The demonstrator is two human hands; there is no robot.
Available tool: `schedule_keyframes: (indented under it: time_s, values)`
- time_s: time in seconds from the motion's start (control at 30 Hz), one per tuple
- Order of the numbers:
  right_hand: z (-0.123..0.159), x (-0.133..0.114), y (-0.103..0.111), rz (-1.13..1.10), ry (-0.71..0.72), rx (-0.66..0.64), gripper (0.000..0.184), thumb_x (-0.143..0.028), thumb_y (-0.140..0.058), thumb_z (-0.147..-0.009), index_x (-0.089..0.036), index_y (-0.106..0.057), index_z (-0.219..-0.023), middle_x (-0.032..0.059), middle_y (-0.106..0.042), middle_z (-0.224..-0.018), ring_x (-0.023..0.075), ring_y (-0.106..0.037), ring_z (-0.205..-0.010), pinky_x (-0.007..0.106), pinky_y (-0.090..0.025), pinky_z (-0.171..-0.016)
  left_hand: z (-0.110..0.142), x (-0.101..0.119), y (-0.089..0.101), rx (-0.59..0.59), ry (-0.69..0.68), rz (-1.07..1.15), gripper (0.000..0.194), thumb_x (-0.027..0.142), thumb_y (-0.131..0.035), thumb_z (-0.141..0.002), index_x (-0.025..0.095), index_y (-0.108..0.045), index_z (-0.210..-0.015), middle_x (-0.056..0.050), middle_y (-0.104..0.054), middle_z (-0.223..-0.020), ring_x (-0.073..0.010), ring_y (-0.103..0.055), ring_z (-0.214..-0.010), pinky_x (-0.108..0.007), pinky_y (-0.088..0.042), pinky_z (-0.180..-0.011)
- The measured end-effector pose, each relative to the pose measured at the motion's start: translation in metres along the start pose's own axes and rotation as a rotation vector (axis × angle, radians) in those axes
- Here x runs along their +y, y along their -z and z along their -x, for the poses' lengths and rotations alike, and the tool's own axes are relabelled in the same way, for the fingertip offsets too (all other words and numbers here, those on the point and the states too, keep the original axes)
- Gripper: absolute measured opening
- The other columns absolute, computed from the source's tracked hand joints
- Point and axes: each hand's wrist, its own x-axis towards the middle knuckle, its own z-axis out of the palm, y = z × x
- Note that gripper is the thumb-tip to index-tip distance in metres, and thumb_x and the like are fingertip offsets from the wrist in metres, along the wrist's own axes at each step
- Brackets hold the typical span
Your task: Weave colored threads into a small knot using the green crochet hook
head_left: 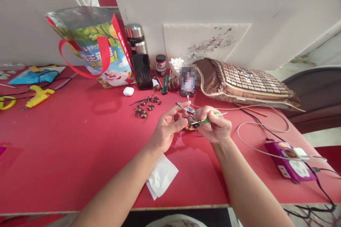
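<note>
right hand [217, 124] grips green-handled hook [208, 118]; left hand [170, 127] holds multicoloured crochet piece [190, 125].

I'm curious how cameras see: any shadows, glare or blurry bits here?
Head view: even light, a soft sheen on the table, faint shadows beneath the left hand and right hand; wide-angle stretching towards the edges; blocky pixelation over part of the lit phone and at top left; fine yarn detail looks soft.

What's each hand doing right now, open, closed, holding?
Left hand: partly curled at the multicoloured crocheted yarn piece; can't tell if gripping.
Right hand: closed, holding the slim green-handled metal crochet hook.
</note>
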Motion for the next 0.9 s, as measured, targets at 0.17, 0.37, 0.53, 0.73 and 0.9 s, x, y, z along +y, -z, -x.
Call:
schedule_keyframes:
  time_s: [0.17, 0.37, 0.53, 0.73, 0.9]
  values:
    - [0.000, 0.003, -0.001, -0.017, 0.006, 0.010, 0.028, -0.047, -0.085, -0.088, -0.022, -0.080, -0.075, -0.0070, -0.043, -0.051, 0.0071, -0.023, -0.044, 0.026, -0.027, -0.049, -0.001, 0.000, 0.000, 0.007, -0.014, -0.026, 0.060, 0.043, -0.104, -0.064, 0.032, -0.086, -0.120, 0.003, -0.054, -0.078, -0.0105, -0.040, -0.068, -0.025, -0.038, -0.066]
    - [-0.001, 0.002, 0.004, -0.051, 0.003, -0.010, 0.029, -0.047, -0.085, -0.088, -0.021, -0.078, -0.076, -0.0086, -0.037, -0.053, 0.0064, -0.018, -0.043, 0.024, -0.021, -0.044, -0.008, 0.004, 0.012, 0.035, -0.095, -0.114, 0.044, 0.054, -0.094, -0.077, 0.016, -0.078, -0.063, -0.003, -0.062, -0.083, -0.0067, -0.036, -0.062, -0.024, -0.035, -0.060]
    - [-0.001, 0.004, 0.006, -0.069, 0.006, -0.036, 0.030, -0.047, -0.084, -0.089, -0.021, -0.077, -0.076, -0.0086, -0.037, -0.051, 0.0075, -0.020, -0.045, 0.024, -0.028, -0.046, -0.014, 0.009, 0.021, 0.027, -0.014, -0.060, 0.043, 0.059, -0.092, -0.074, 0.020, -0.085, -0.092, 0.000, -0.059, -0.079, -0.0060, -0.030, -0.057, -0.023, -0.021, -0.052]
    - [-0.001, 0.003, 0.005, -0.096, 0.016, -0.052, 0.027, -0.044, -0.083, -0.090, -0.021, -0.079, -0.076, -0.0087, -0.037, -0.052, 0.0065, -0.019, -0.045, 0.025, -0.030, -0.051, -0.016, 0.016, 0.027, -0.074, 0.077, -0.356, 0.021, 0.029, -0.100, -0.065, 0.017, -0.082, -0.066, 0.002, -0.053, -0.066, -0.0106, -0.045, -0.067, -0.026, -0.034, -0.065]
    - [0.000, 0.004, 0.006, -0.088, 0.011, -0.054, 0.029, -0.045, -0.083, -0.090, -0.021, -0.078, -0.074, -0.0080, -0.038, -0.051, 0.0075, -0.023, -0.045, 0.026, -0.027, -0.052, -0.011, 0.016, 0.026, -0.093, 0.133, -0.180, 0.047, 0.053, -0.090, -0.069, 0.018, -0.071, -0.045, -0.005, -0.059, -0.074, -0.0149, -0.053, -0.075, -0.028, -0.042, -0.068]
